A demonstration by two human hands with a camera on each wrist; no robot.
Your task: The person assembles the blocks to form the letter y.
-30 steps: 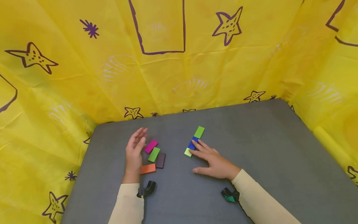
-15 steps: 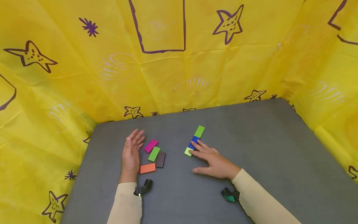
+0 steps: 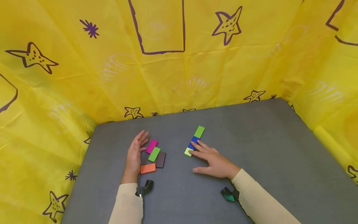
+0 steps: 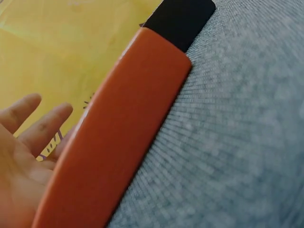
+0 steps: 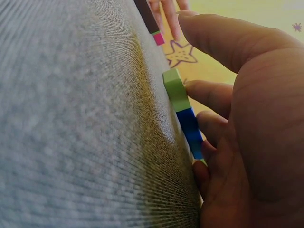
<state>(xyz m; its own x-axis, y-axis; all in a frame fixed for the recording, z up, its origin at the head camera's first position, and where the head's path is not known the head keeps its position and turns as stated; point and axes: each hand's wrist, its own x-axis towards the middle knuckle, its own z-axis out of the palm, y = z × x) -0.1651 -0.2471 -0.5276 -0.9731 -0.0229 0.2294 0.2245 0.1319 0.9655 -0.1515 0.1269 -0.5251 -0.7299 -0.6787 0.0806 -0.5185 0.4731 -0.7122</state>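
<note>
My left hand (image 3: pixel 134 158) stands on its side with loosely extended fingers, left of a loose group of blocks. One of its fingers reaches the left edge of the magenta block (image 3: pixel 152 146). Beside that lie a green block (image 3: pixel 154 154), a dark purple block (image 3: pixel 160 160) and an orange block (image 3: pixel 148 168), which looms large in the left wrist view. My right hand (image 3: pixel 213 160) rests spread fingertips on a row of blocks: a pale green one (image 3: pixel 188 152) at the near end, a blue one (image 3: pixel 193 143), and a brighter green one (image 3: pixel 199 132) at the far end.
The blocks lie on a grey cloth-covered table (image 3: pixel 265 149). A yellow curtain (image 3: pixel 167 77) with starfish drawings hangs behind and at both sides. Black wrist-worn devices (image 3: pixel 146 187) sit at both cuffs.
My left hand has swung left with its palm turned up, then back right to the magenta block, which is turned slightly. My right hand and the row under it stay put.
</note>
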